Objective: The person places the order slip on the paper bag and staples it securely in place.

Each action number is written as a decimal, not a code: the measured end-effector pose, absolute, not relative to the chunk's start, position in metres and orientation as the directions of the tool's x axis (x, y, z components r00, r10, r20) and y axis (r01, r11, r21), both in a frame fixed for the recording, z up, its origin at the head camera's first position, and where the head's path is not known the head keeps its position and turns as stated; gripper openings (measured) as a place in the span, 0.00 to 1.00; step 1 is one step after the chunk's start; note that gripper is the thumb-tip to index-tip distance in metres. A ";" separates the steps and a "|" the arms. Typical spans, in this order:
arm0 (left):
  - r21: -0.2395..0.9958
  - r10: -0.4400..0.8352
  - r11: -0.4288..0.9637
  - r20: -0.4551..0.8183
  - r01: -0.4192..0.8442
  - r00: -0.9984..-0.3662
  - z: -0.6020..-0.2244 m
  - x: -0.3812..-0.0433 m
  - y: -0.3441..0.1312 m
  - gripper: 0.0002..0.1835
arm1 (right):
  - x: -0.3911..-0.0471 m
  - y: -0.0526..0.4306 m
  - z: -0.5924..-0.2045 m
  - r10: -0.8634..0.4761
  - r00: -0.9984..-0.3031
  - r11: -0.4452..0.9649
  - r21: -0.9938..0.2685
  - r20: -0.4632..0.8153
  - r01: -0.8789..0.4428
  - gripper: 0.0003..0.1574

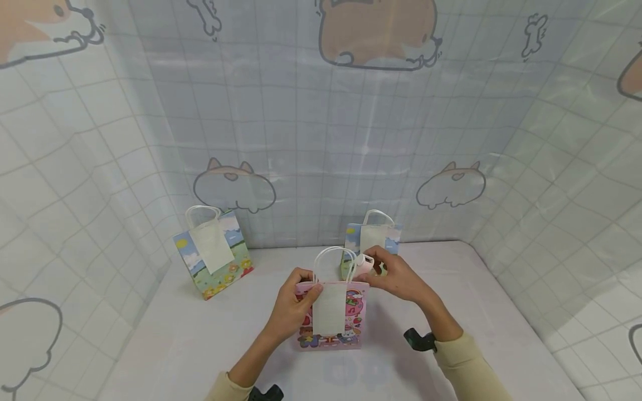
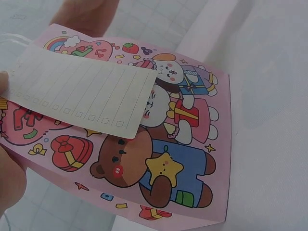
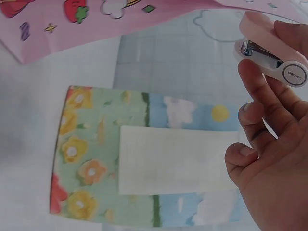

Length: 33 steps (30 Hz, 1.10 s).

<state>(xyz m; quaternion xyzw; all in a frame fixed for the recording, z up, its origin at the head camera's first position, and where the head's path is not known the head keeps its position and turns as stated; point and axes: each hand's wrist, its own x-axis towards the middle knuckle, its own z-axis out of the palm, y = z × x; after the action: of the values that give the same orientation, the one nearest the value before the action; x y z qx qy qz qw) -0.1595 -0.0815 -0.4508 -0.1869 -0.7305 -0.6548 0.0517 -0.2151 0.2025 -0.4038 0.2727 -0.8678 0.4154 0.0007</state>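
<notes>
My left hand (image 1: 290, 311) grips the top of a pink paper gift bag (image 1: 355, 323), thumb in front near a pale paper slip (image 1: 329, 311). This slip lies on the bag's front; the left wrist view shows lines and small boxes on it. Cartoon animals (image 2: 127, 156) are printed on the bag, and white handles (image 1: 331, 249) rise from its top. With thumb and fingers my right hand (image 1: 399, 277) holds a small pink and white stapler (image 3: 269, 50) at the bag's upper right edge. In the right wrist view the stapler's jaws stand apart, just below the pink bag.
Behind the right hand stands a second gift bag (image 1: 353, 234) with flowers and sky, a blank slip on it. A similar bag (image 1: 228, 267) leans tilted at the back left, also bearing a slip. The white table (image 1: 200, 345) meets a patterned curtain (image 1: 301, 139) at the back.
</notes>
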 end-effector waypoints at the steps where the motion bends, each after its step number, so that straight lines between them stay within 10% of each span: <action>1: 0.937 0.205 0.073 0.320 0.340 -0.925 -0.451 -0.159 -0.081 0.10 | -0.215 0.202 -0.402 -0.474 -0.848 0.497 -0.724 0.235 -0.479 0.24; 33: 0.928 0.198 0.091 0.339 0.362 -0.920 -0.450 -0.161 -0.079 0.11 | -0.229 0.177 -0.382 -0.498 -0.821 0.406 -0.762 0.279 -0.505 0.18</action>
<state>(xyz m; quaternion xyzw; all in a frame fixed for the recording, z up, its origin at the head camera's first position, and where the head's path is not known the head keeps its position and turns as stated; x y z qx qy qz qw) -0.1612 -0.0788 -0.4505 -0.1901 -0.7359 -0.6467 0.0635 -0.2294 0.1775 -0.3823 0.2990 -0.8385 0.4555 0.0038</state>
